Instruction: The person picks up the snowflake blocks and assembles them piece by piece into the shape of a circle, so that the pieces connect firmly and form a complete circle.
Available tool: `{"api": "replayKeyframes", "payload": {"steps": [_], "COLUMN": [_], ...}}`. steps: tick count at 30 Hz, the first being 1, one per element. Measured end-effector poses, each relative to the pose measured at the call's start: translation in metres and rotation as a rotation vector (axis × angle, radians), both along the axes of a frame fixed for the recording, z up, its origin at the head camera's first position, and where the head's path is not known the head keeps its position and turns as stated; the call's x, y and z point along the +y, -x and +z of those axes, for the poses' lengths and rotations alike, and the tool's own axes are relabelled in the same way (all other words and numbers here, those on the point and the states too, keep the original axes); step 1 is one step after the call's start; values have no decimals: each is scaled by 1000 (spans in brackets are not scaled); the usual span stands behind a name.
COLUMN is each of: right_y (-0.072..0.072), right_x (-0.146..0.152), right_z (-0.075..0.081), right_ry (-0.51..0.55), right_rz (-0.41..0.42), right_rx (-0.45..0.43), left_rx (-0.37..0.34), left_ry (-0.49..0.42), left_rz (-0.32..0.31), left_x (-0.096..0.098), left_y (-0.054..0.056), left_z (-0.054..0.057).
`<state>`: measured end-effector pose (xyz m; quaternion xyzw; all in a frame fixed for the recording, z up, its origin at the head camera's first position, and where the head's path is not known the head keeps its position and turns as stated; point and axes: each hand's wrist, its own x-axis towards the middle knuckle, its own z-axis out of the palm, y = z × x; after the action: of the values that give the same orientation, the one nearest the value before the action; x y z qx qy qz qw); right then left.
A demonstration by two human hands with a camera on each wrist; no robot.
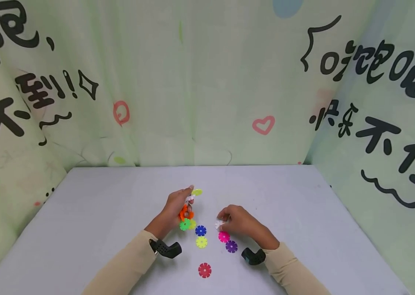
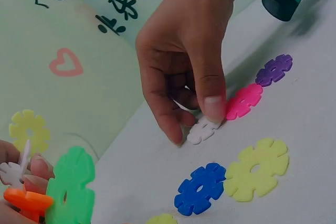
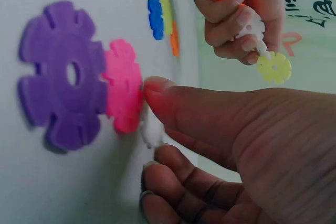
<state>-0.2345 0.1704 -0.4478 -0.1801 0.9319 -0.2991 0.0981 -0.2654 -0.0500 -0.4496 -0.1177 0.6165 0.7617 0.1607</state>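
My left hand (image 1: 172, 207) grips a cluster of joined notched plastic discs. In the left wrist view these are a green disc (image 2: 71, 187), an orange disc (image 2: 27, 199) and a white one, with a yellow disc (image 2: 30, 129) at the far end. My right hand (image 1: 242, 221) has its thumb and fingertips on another white disc (image 2: 203, 130) at the table, partly covered by the fingers. That disc lies beside a pink disc (image 3: 123, 86), and a purple disc (image 3: 63, 77) lies against the pink one.
Between the hands, a blue disc (image 1: 201, 230) and a yellow disc (image 1: 201, 242) lie on the white table (image 1: 119, 192). A red disc (image 1: 204, 270) lies nearer the front. Printed curtains (image 1: 200, 82) enclose the back and sides.
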Motion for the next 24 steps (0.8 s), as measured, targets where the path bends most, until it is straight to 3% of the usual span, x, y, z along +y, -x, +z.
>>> {"api": "replayKeyframes", "payload": {"steps": [5, 12, 16, 24], "right_y": [1, 4, 8, 13], "right_x": [-3, 0, 0, -3], "right_z": [-1, -2, 0, 11], "right_ry": [-34, 48, 103, 299], "right_rz": [12, 16, 21, 45], "right_rx": [44, 40, 63, 51], "left_rx": [-29, -11, 11, -16], "left_ry": [-55, -132, -135, -65], "left_rz": [-10, -43, -53, -71], "left_x": [-1, -2, -2, 0], "left_y": [1, 2, 2, 0], "left_z": [5, 10, 8, 1]}}
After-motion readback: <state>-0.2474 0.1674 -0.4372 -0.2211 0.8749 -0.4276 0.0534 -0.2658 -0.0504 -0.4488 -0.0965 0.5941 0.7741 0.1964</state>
